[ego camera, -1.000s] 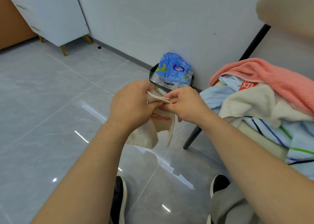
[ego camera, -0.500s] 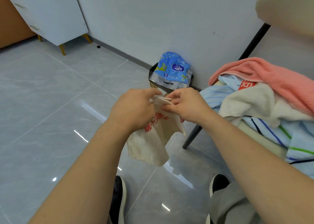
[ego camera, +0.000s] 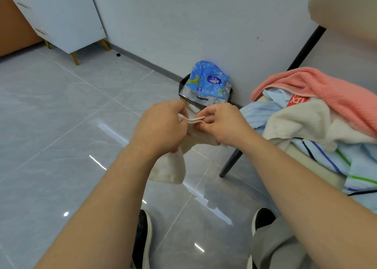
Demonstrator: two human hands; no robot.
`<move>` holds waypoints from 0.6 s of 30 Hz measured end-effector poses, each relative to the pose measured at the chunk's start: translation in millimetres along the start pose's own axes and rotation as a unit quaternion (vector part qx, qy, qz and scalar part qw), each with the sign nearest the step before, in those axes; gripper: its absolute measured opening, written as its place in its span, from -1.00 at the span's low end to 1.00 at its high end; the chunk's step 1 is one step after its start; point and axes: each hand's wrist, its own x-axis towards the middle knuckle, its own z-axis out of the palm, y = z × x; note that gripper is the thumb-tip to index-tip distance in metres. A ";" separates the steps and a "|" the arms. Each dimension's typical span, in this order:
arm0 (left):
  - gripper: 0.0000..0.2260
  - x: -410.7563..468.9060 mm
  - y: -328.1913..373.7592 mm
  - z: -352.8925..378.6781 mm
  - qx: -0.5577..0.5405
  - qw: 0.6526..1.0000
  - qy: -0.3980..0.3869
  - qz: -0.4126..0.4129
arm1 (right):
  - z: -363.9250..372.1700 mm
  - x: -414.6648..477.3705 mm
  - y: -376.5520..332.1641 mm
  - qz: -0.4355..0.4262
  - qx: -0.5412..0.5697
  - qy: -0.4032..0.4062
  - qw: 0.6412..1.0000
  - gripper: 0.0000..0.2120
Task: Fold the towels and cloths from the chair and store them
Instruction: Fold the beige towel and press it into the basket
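A small cream cloth with red print hangs in the air in front of me. My left hand pinches its top edge on the left, and my right hand pinches the doubled edge on the right. The two hands are close together. To the right, the chair carries a pile: a pink towel on top, a cream towel below it, and a light blue striped towel underneath.
A black bin with a blue plastic pack in it stands against the wall behind my hands. A white cabinet on gold legs stands at the far left. Glossy grey floor tiles stretch left. My shoes are below.
The cloth has turned in my hands, so the red print is now mostly hidden behind my left hand. Both hands have kept their pinch and stayed nearly in place.
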 end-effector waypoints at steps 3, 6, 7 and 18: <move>-0.92 -0.1 1.9 0.3 -0.025 1.000 -0.011 0.013 | 0.1 1.8 2.1 -0.009 -0.030 0.019 0.999 -0.94; -0.87 -2.3 3.4 0.5 -0.021 0.999 -0.042 0.028 | -0.6 2.5 4.0 -0.013 -0.031 0.017 0.999 -0.92; -0.85 -2.4 2.6 1.4 -0.007 0.999 -0.044 0.031 | -0.6 2.3 4.5 -0.017 -0.034 0.013 0.999 -0.91; -0.78 2.3 -2.2 6.6 0.070 0.997 0.002 0.024 | -0.9 3.1 6.2 -0.041 -0.073 0.000 0.997 -0.90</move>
